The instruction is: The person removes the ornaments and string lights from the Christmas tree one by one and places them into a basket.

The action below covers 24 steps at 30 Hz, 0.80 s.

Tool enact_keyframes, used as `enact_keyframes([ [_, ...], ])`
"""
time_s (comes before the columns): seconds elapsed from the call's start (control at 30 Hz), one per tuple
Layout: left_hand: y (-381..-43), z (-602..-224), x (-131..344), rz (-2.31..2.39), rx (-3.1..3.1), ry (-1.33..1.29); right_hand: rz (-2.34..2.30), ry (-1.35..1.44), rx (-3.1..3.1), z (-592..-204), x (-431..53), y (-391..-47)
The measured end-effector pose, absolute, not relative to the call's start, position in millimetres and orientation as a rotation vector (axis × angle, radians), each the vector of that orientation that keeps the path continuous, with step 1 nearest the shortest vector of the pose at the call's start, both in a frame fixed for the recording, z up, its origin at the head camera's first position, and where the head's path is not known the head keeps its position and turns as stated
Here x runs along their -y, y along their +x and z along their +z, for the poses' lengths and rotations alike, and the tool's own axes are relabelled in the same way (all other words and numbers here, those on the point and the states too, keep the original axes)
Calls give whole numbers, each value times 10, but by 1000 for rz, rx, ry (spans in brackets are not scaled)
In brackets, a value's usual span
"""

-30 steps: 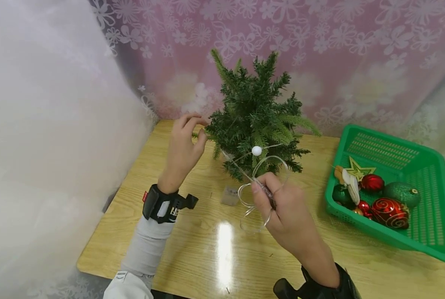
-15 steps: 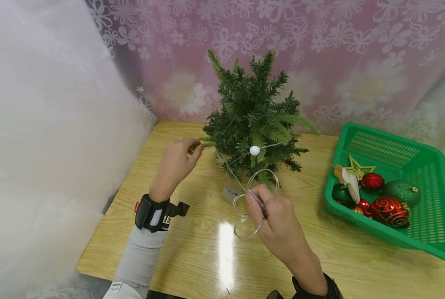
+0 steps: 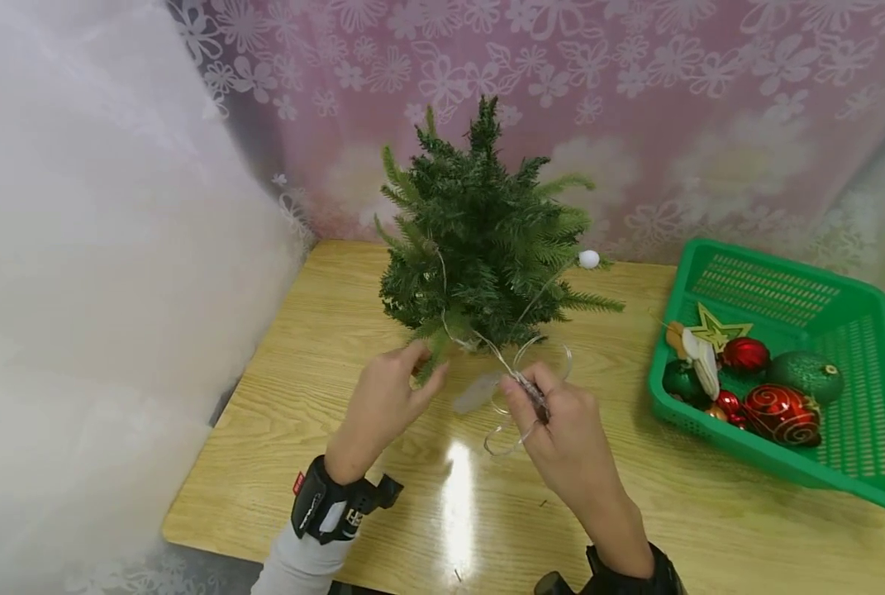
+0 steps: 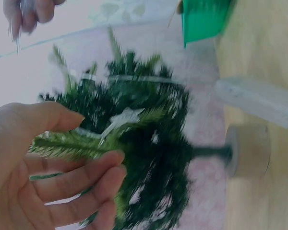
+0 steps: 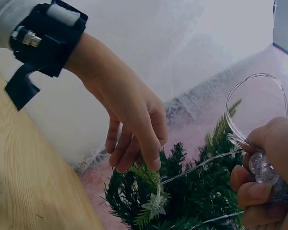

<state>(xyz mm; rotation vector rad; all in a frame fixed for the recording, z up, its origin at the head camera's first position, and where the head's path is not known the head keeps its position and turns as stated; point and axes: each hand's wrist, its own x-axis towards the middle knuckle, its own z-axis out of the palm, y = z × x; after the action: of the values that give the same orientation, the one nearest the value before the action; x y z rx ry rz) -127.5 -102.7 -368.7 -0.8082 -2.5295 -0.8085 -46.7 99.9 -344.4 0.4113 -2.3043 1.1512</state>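
A small artificial Christmas tree stands at the back of the table. My left hand is at its lower front, with one light green branch lying between the thumb and the curled fingers. My right hand grips a bundled string of lights, its clear wire hanging in loops. From that bundle the wire runs to the tree and across its branches. A clear star-shaped light hangs near my left fingertips in the right wrist view. The tree's round base shows in the left wrist view.
A green basket at the right holds red and green baubles and a gold star. A white ball sits at the tree's right side. A pale, translucent box lies by the base. Pink curtain hangs behind.
The tree has turned, its front branches swinging round and the white ball shifting right and back. My left hand has moved right and nearer with a branch. The right hand keeps the light string.
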Motion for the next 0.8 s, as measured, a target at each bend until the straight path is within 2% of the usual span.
enact_keyframes([
  [0.23, -1221, -3831, 782, -849, 2431, -824, 1155, 223, 2356, -3557, -1080, -461],
  [0.53, -1236, -3858, 664, -1059, 2371, -864, 1147, 179, 2365, -3592, -1121, -461],
  [0.8, -1230, -3888, 553, -1002, 2364, -829, 1173, 142, 2374, -3614, -1139, -462],
])
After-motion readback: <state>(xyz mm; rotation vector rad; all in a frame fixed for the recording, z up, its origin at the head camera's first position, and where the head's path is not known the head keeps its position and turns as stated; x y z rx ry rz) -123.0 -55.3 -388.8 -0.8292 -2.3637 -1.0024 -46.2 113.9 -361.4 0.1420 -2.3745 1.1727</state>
